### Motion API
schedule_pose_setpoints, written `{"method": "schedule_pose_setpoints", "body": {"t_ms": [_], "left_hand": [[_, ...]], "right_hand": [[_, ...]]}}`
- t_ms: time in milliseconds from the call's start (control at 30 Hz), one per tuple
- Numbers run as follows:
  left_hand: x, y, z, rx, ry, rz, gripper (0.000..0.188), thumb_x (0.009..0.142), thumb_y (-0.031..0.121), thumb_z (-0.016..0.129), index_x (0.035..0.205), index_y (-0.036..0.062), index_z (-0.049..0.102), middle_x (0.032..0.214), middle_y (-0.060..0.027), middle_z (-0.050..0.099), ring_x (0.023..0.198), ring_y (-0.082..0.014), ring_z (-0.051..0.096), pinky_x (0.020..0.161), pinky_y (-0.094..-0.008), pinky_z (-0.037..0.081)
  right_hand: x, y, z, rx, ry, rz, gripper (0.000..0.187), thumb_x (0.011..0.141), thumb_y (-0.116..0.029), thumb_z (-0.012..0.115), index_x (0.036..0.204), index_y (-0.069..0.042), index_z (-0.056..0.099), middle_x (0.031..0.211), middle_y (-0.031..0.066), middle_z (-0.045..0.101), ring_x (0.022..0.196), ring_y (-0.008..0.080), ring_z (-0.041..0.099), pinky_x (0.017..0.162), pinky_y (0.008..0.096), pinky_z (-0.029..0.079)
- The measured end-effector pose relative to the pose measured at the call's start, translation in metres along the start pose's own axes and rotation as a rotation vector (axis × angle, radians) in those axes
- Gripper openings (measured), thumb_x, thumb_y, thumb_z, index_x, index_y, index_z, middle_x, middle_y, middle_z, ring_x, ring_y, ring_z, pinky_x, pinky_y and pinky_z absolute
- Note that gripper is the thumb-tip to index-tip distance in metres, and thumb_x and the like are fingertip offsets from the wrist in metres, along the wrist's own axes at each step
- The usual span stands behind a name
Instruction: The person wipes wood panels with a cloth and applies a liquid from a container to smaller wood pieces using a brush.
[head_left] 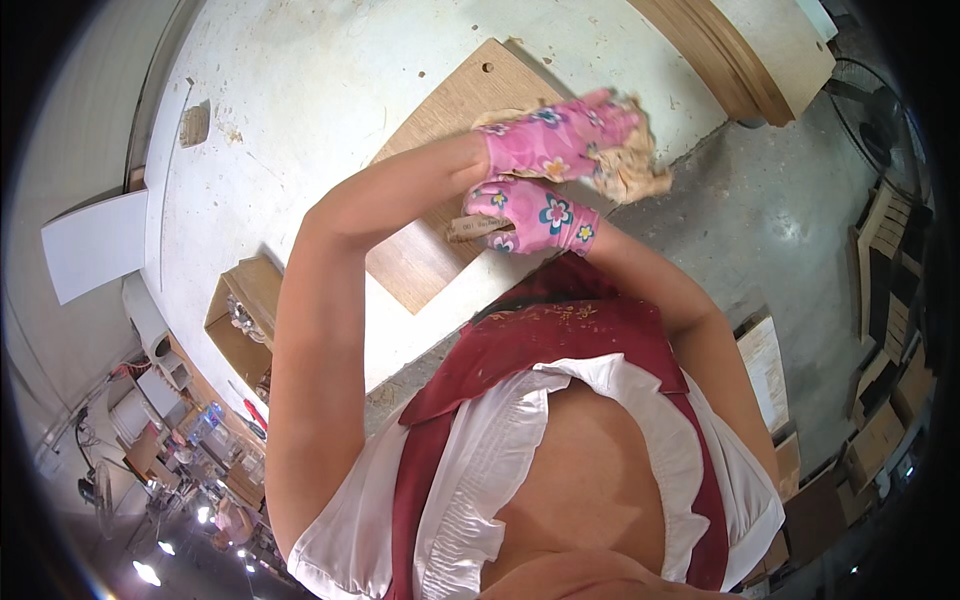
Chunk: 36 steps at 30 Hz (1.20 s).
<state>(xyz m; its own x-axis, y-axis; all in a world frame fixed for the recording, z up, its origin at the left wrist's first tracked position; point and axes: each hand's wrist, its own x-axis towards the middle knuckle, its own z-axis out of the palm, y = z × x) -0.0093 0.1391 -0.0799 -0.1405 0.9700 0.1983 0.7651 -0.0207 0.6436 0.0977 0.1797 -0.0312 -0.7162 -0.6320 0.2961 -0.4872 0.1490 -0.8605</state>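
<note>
A wood-grain board with a small hole near its far corner lies flat on the white worktable. My left hand, in a pink flowered glove, reaches across the board to the right. It grips a crumpled cream rag that hangs past the board's right side; its fingertips are blurred. Close below it is my right hand, in a matching glove, over the board's near right edge. Its fingers are curled round a tan folded piece with print on it, which looks like sandpaper. My forearms cross.
On the worktable, a small brown block lies at the far left and a cardboard box with small bits stands nearer. Long brown wood strips lie at the far right. Stacked panels line the right-hand floor.
</note>
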Motion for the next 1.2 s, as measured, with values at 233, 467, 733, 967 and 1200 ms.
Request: {"method": "schedule_pose_setpoints", "body": {"t_ms": [233,467,733,967,1200], "left_hand": [[0.005,0.021,-0.048,0.276,0.172,-0.140,0.059,0.080,0.023,0.056,0.135,0.0109,0.037,0.145,-0.0096,0.030,0.138,-0.0247,0.021,0.113,-0.0470,0.004],[-0.027,-0.051,-0.099,0.818,0.082,-0.741,0.068,0.078,0.020,0.047,0.140,0.0037,0.024,0.144,-0.0194,0.025,0.134,-0.0376,0.021,0.110,-0.0486,0.012],[-0.079,-0.071,-0.076,0.510,0.613,-0.747,0.057,0.080,0.023,0.056,0.132,0.0051,0.041,0.141,-0.0140,0.036,0.132,-0.0309,0.031,0.110,-0.0472,0.014],[-0.173,-0.001,-0.066,0.605,0.648,-0.895,0.053,0.078,0.010,0.056,0.129,0.0022,0.044,0.139,-0.0156,0.038,0.131,-0.0294,0.033,0.110,-0.0410,0.018],[-0.280,0.089,-0.051,0.710,0.657,-1.061,0.053,0.076,-0.001,0.052,0.129,-0.0025,0.043,0.140,-0.0195,0.034,0.131,-0.0316,0.031,0.111,-0.0398,0.018]], "right_hand": [[-0.002,0.003,0.003,-0.152,-0.013,0.011,0.039,0.069,-0.025,0.063,0.103,-0.006,0.057,0.104,0.0143,0.055,0.107,0.0303,0.050,0.095,0.0412,0.039],[0.000,0.000,0.001,-0.197,0.007,-0.002,0.039,0.068,-0.027,0.065,0.102,-0.008,0.057,0.101,0.0134,0.058,0.105,0.0307,0.053,0.094,0.0406,0.040],[0.002,0.001,0.004,-0.216,0.076,-0.006,0.038,0.069,-0.028,0.065,0.101,-0.008,0.058,0.100,0.0115,0.058,0.101,0.0300,0.054,0.091,0.0408,0.042],[0.000,0.001,0.006,-0.240,0.096,0.015,0.035,0.069,-0.028,0.065,0.098,-0.008,0.061,0.099,0.0114,0.060,0.100,0.0293,0.055,0.089,0.0415,0.042],[-0.002,0.002,0.009,-0.276,0.041,0.076,0.040,0.070,-0.028,0.065,0.105,-0.009,0.059,0.106,0.0118,0.059,0.104,0.0301,0.054,0.093,0.0408,0.040]]}}
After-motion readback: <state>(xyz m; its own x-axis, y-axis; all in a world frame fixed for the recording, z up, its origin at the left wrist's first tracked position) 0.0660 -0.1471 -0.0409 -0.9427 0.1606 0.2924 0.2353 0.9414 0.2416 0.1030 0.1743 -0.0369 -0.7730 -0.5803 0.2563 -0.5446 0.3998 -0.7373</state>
